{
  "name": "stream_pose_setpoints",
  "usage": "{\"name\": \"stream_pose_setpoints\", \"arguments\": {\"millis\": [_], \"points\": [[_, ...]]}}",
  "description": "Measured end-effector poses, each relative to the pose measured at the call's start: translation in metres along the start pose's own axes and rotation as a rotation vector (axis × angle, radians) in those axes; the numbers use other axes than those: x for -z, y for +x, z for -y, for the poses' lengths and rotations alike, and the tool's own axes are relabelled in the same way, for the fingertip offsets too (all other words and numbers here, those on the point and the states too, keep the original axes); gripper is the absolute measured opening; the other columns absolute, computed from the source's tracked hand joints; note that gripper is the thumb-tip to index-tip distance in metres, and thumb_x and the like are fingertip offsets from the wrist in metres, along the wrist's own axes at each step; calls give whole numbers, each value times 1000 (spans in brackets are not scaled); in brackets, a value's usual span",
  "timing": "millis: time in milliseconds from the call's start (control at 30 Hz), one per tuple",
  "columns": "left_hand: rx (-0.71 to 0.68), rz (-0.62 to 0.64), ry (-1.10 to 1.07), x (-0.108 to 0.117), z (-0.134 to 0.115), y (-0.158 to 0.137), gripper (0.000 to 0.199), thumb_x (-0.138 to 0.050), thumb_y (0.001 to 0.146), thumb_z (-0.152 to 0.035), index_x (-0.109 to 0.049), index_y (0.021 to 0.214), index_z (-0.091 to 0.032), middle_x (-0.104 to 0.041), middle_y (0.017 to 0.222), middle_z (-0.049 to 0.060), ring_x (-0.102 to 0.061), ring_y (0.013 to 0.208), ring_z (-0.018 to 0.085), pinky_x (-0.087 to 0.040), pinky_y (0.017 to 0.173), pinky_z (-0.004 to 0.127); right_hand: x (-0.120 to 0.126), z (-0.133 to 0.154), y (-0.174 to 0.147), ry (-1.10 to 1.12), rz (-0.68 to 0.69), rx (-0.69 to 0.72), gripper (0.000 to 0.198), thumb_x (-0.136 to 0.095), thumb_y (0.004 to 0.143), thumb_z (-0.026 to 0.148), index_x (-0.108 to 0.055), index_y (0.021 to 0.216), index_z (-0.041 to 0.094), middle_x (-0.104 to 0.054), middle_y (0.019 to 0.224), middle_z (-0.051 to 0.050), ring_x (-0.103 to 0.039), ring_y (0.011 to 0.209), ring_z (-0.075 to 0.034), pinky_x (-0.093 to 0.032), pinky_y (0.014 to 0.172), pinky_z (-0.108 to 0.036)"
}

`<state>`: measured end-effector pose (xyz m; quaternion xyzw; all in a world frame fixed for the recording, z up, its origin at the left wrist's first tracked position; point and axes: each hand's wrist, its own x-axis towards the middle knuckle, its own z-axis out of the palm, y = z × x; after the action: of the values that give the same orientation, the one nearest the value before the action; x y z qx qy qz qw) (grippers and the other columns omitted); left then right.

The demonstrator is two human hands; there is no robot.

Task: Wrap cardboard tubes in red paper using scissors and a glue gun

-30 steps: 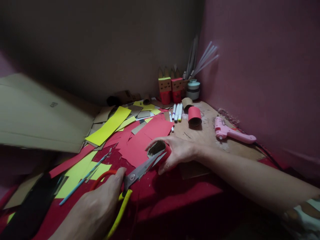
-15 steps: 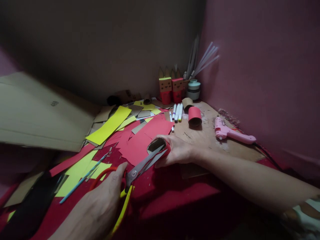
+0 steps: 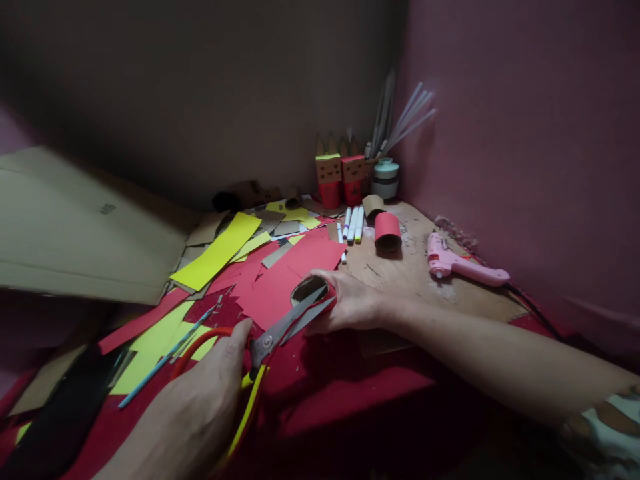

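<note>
Head view: left hand [image 3: 200,393] gripping red-and-yellow-handled metal scissors [image 3: 269,341], blades parted at the rim of a red-covered brown cardboard tube [image 3: 309,293]. Right hand [image 3: 353,303] has its fingers wrapped around that tube, above the dark-red table cover [image 3: 345,393].

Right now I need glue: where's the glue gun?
In the head view, the glue gun lies at right on the board, near the pink wall, right of the red roll on that board.

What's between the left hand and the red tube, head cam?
The scissors' pivot and parted blades span the gap from left hand to the open end of the red tube, held by the right hand. Shows in the head view.
</note>
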<state>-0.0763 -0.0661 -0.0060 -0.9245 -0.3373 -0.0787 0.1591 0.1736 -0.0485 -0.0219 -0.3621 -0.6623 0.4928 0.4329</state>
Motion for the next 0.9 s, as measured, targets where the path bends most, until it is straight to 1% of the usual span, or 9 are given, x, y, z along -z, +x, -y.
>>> {"name": "stream_pose_setpoints", "arguments": {"millis": [67,100,200,333,467,533,667,833,900], "points": [[-137,-29,131,-3,1,-1,43,-32,81,-4,-51,117,6,-70,89,20,-69,66,20,-53,48,23,0,1,0,-1,0,-14,34,-72,55,11,-56,85,18,-61,77,3,-58,70,-13,-50,64,-25],[-170,-50,185,-4,2,-2,42,-32,80,-2,-51,117,7,-69,87,20,-69,65,20,-54,49,23,0,2,0,-1,1,-26,34,-72,55,11,-56,84,18,-61,77,3,-58,70,-13,-49,63,-25],[-183,-79,252,-5,4,-2,40,-33,79,0,-52,114,5,-68,82,17,-68,64,20,-54,51,24,0,1,1,28,-3,-49,36,-73,54,13,-56,85,17,-60,75,3,-57,68,-12,-49,63,-25],[-218,-102,289,-1,0,2,40,-29,78,1,-55,108,6,-67,74,18,-67,57,21,-50,41,24,0,-3,2,70,-34,-16,38,-75,53,13,-56,86,17,-59,73,4,-56,65,-11,-48,64,-25],[-215,-136,261,-2,-2,5,40,-27,78,2,-58,103,7,-67,70,18,-64,47,19,-51,39,26,0,-6,2,99,-51,-21,36,-76,55,14,-56,85,18,-59,72,4,-54,60,-9,-48,60,-23],[-201,-148,241,-4,-1,4,39,-27,79,1,-58,103,7,-67,72,19,-65,49,20,-51,39,27,0,-6,2,86,-57,-26,34,-74,56,13,-56,83,18,-59,71,5,-54,59,-9,-48,59,-23],[-195,-98,215,-8,4,1,40,-29,80,1,-54,111,5,-68,78,19,-66,54,19,-52,43,25,1,-5,1,48,-68,-25,34,-74,56,13,-56,84,18,-59,72,4,-55,61,-10,-48,60,-23],[-181,-133,266,-2,0,4,37,-29,81,-2,-53,108,7,-68,76,19,-66,54,20,-51,41,26,1,-6,2,69,-56,-5,36,-76,55,16,-56,85,18,-60,74,3,-56,65,-11,-49,64,-25],[-148,-92,233,0,-3,5,39,-28,84,-6,-50,113,8,-68,77,18,-67,58,21,-52,42,27,1,-7,2,90,-45,8,37,-76,55,17,-55,85,18,-60,75,3,-56,66,-11,-49,65,-25]]}}
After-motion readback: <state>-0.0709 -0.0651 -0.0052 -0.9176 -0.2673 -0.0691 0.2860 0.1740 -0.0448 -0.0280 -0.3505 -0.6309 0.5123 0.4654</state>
